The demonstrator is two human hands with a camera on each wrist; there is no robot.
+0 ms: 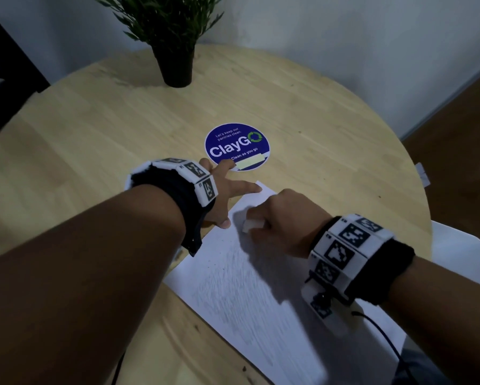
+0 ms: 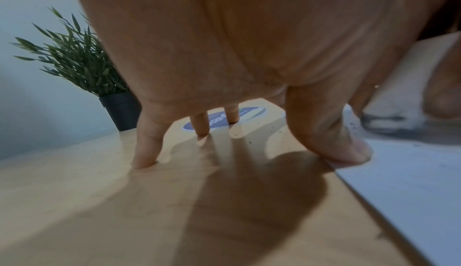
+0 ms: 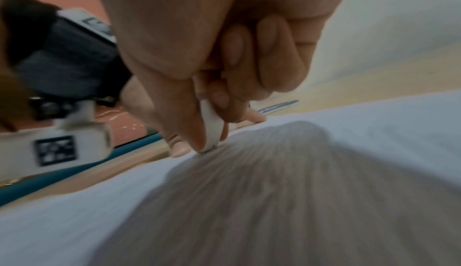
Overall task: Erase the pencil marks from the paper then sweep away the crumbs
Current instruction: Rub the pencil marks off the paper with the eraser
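Note:
A white sheet of paper (image 1: 249, 287) with faint grey pencil strokes lies on the round wooden table (image 1: 94, 129). My right hand (image 1: 277, 218) pinches a white eraser (image 1: 251, 225) and presses its end on the paper's upper left part; the eraser (image 3: 210, 126) sits between thumb and fingers. My left hand (image 1: 225, 190) is spread flat, its thumb (image 2: 349, 148) on the paper's left edge (image 2: 411, 181), the other fingers on the table. Small dark crumbs (image 2: 272, 130) dot the wood near the fingers.
A potted plant in a black pot (image 1: 177, 62) stands at the table's far side. A round blue "ClayGo" sticker (image 1: 236, 147) lies just beyond my left hand. A white chair (image 1: 460, 259) shows past the table's right edge. A black cable (image 1: 383, 334) trails from my right wrist.

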